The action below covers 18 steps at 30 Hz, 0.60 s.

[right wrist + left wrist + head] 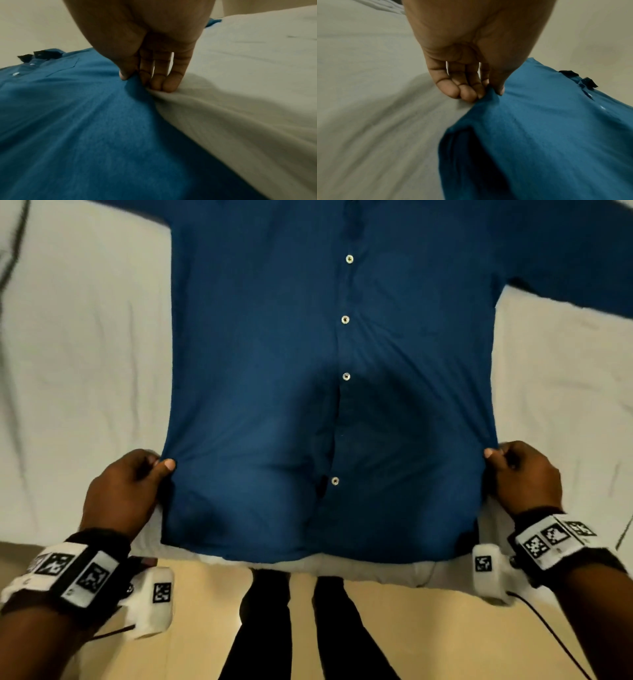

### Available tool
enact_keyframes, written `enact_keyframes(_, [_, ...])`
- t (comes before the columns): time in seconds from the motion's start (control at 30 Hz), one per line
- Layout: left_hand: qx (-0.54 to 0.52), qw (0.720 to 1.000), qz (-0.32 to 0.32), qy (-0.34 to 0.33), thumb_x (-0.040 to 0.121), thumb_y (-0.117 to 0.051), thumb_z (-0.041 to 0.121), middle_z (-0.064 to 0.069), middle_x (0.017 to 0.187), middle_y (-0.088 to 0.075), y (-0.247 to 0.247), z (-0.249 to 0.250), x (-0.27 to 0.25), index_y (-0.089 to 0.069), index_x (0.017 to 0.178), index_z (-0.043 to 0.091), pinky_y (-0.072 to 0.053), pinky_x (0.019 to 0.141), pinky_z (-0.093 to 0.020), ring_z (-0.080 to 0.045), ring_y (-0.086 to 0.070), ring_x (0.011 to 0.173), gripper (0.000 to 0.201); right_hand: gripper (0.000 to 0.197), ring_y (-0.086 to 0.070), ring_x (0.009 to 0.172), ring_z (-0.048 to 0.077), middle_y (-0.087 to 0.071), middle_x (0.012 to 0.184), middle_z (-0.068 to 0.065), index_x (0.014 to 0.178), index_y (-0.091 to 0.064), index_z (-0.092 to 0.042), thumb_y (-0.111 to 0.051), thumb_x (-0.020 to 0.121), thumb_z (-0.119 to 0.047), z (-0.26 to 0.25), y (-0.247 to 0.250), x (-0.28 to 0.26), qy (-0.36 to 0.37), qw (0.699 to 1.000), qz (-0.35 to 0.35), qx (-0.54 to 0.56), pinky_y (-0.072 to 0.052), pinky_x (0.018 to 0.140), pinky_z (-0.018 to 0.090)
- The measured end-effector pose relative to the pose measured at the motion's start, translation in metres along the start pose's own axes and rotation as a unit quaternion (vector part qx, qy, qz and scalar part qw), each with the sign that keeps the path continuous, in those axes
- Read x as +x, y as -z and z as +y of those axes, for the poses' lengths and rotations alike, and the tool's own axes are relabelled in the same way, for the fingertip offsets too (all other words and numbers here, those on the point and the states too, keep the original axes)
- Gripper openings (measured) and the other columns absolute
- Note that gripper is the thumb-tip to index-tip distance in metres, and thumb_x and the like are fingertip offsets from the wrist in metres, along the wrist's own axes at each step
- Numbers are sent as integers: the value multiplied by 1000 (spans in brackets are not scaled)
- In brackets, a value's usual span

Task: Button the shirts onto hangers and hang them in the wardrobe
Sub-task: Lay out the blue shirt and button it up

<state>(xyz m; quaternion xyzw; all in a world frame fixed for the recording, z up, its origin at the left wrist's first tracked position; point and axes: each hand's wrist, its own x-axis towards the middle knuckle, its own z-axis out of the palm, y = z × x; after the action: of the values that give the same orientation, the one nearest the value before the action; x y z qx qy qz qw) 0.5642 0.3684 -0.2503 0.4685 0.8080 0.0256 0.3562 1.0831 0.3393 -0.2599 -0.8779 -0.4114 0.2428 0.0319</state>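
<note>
A dark blue button-up shirt [260, 364] lies front up on a white bed sheet [85, 354], its placket closed with several white buttons [345, 319]. My left hand [130, 491] pinches the shirt's left side seam near the hem between thumb and fingers [471, 94]. On the other side seam my right hand [524, 474] pinches the cloth [133, 79] the same way. The shirt [539, 135] is pulled taut between the two hands. A dark hanger tip [46, 54] shows at the collar in the wrist views. The hem hangs over the bed's near edge.
The bed's near edge [376, 568] runs across the bottom of the head view, with a tan floor [428, 628] below it and my dark trouser legs [263, 628] standing against the bed. The shirt's sleeves [565, 268] spread outward over the sheet.
</note>
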Motion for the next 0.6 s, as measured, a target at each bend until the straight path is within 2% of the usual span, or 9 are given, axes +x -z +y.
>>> enact_keyframes(0.13, [41, 999, 32, 5, 98, -57, 48, -15, 98, -69, -6, 3, -10, -59, 95, 16, -39, 76, -39, -41, -61, 95, 32, 35, -61, 97, 43, -70, 101, 23, 91, -66, -10, -55, 99, -43, -2, 2, -5, -27, 1000, -1, -6, -46, 83, 41])
enact_keyframes(0.23, [45, 998, 12, 33, 92, -56, 65, -5, 85, -65, -10, 6, -29, -61, 89, 18, -42, 73, -41, -34, -57, 82, 47, 56, -61, 84, 37, -68, 83, 11, 79, -60, -15, -51, 91, -69, -5, 5, -28, -27, 998, -50, -12, -50, 76, 41])
enact_keyframes(0.3, [44, 998, -21, 31, 89, -63, 61, -5, 79, -66, -13, 2, -44, -61, 83, 18, -44, 69, -41, -35, -59, 77, 44, 49, -58, 79, 28, -63, 81, -1, 84, -60, -22, -59, 84, -71, -1, 5, -50, -27, 992, -116, -29, -51, 75, 39])
enact_keyframes(0.37, [51, 998, -33, 25, 88, -71, 49, -7, 74, -66, -16, -7, -57, -59, 76, 18, -47, 67, -42, -36, -61, 73, 36, 35, -54, 79, 24, -60, 81, -3, 88, -60, -25, -69, 84, -59, 9, 3, -69, -37, 982, -173, -59, -46, 73, 35])
enact_keyframes(0.43, [42, 998, -37, 36, 89, -74, 40, -4, 68, -68, -17, -17, -65, -60, 72, 18, -53, 69, -44, -34, -64, 69, 31, 28, -57, 73, 27, -62, 74, 1, 84, -61, -19, -75, 85, -43, 24, -1, -80, -69, 978, -193, -32, -44, 71, 36])
enact_keyframes(0.5, [-26, 996, -46, 77, 89, -76, 34, -6, 66, -71, -18, -34, -69, -66, 76, 16, -58, 74, -51, -34, -69, 70, 25, 25, -60, 61, 29, -60, 66, 6, 77, -56, -13, -77, 87, -22, 39, -2, -88, -146, 968, -181, 97, -50, 71, 45])
enact_keyframes(0.53, [-86, 989, -49, 112, 89, -77, 32, -10, 68, -72, -18, -43, -70, -68, 80, 15, -59, 77, -58, -36, -71, 74, 21, 26, -59, 56, 27, -58, 63, 9, 75, -53, -12, -75, 88, -12, 48, -3, -91, -190, 955, -164, 155, -51, 72, 49])
enact_keyframes(0.6, [-179, 967, -47, 176, 89, -77, 29, -18, 75, -72, -20, -55, -68, -70, 88, 17, -55, 82, -69, -41, -72, 81, 14, 27, -59, 56, 28, -58, 63, 13, 71, -54, -14, -71, 89, -3, 56, -4, -94, -227, 945, -139, 191, -54, 75, 57])
